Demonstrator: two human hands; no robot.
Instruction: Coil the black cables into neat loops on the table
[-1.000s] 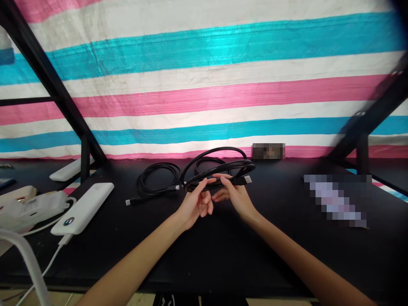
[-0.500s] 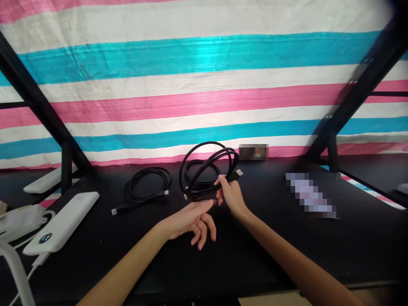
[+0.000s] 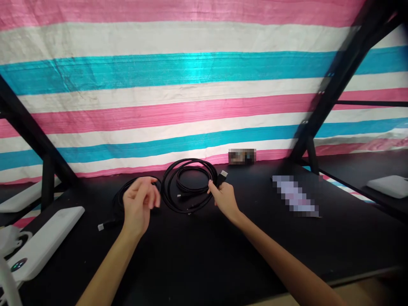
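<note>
The right hand (image 3: pixel 227 199), just right of the middle of the frame, holds on to a long, shiny black cable wound in a big round loop (image 3: pixel 162 187). Its grip is closed on the side of the loop. A black plug with a flat silver metal end (image 3: pixel 222 177) sticks up above that hand. I cannot tell if the bottom of the loop rests on the flat black worktop (image 3: pixel 204 259).

Inside the big ring, a smaller coil of thin black cable (image 3: pixel 192 191) shows, with a little plug with a pale tip (image 3: pixel 179 196) at its lower left. The big loop is round and neat, made of a few turns.

The left hand (image 3: pixel 137 202), left of the middle, has its fingers bent. It hides much of another black cable coil (image 3: pixel 118 197). I cannot tell if its grip is open or closed there. A black plug with a whitish tip (image 3: pixel 108 224) points to the lower left.

A long white box with round corners (image 3: pixel 54 238) lies at the lower left. A blurred pale strip (image 3: pixel 295 195) lies right of the right hand, well apart. The worktop's front edge runs across the lower right, and black worktop shows between both arms. At the back hangs a pink, white and blue striped sheet (image 3: pixel 191 93).
</note>
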